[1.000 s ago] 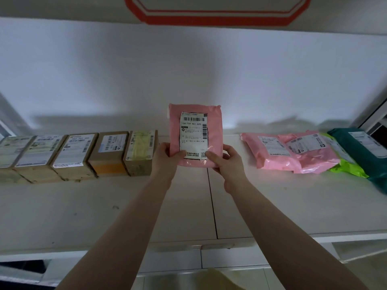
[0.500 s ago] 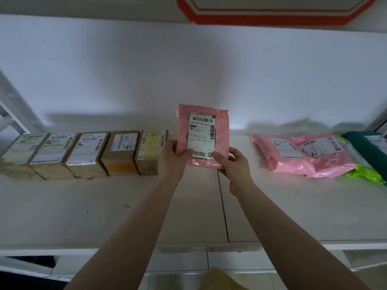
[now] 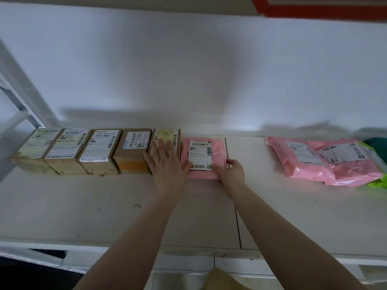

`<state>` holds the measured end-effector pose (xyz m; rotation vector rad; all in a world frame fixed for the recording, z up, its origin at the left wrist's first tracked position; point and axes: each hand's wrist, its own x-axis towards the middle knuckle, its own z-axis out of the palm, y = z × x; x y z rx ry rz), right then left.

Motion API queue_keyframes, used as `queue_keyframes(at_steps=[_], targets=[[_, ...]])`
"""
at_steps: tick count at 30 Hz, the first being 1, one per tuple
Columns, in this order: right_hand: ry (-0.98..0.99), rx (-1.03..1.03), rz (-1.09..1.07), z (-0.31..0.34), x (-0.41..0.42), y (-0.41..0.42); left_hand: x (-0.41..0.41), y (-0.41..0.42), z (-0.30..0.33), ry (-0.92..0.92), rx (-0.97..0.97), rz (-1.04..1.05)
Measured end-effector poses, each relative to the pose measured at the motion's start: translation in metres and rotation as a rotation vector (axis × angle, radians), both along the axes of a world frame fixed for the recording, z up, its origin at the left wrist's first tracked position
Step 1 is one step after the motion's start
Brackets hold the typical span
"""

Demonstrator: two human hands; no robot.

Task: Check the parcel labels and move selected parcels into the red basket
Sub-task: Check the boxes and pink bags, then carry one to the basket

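A pink parcel [image 3: 217,149] with a white barcode label lies flat on the white shelf [image 3: 272,210], right beside a row of cardboard boxes. My right hand [image 3: 230,172] grips its near right corner, thumb on the label's lower edge. My left hand [image 3: 165,164] is flat with fingers spread, resting over the rightmost box [image 3: 165,135] and the parcel's left edge. A red rim [image 3: 324,7] shows at the top right above the shelf; I cannot tell if it is the basket.
Several labelled cardboard boxes [image 3: 98,147] stand side by side at the left against the white back wall. More pink bags [image 3: 303,162], a lime bag and a dark green one [image 3: 377,143] lie at the right. A grey shelf post [image 3: 16,91] slants at far left.
The pink parcel, held upright in both hands before, now lies flat on the shelf beside the boxes. My left hand has let go and spread over the box. The view shifted left.
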<state>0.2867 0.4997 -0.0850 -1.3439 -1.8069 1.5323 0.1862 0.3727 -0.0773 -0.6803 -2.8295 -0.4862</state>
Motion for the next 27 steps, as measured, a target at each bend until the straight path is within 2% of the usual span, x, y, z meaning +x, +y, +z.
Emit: queue_keyframes(at_steps=[5,12,16,19,23,27], targets=[[-0.108,0.120,0.095,-0.002,0.002,0.002,-0.003,-0.005,-0.012,0.055,-0.037,-0.019],[-0.184,0.127,0.071,0.005,0.012,0.008,0.002,0.003,-0.003,0.117,0.033,-0.043],[-0.067,-0.004,-0.023,0.009,0.027,0.020,0.022,0.029,0.014,0.161,0.125,-0.123],[0.053,-0.159,-0.128,0.012,0.054,0.034,0.046,0.059,0.022,0.157,0.264,-0.237],[0.136,-0.353,-0.277,0.016,0.100,0.058,0.084,0.102,0.023,-0.092,0.399,-0.325],[0.203,-0.466,-0.408,0.026,0.140,0.091,0.126,0.153,0.019,-0.578,0.528,-0.340]])
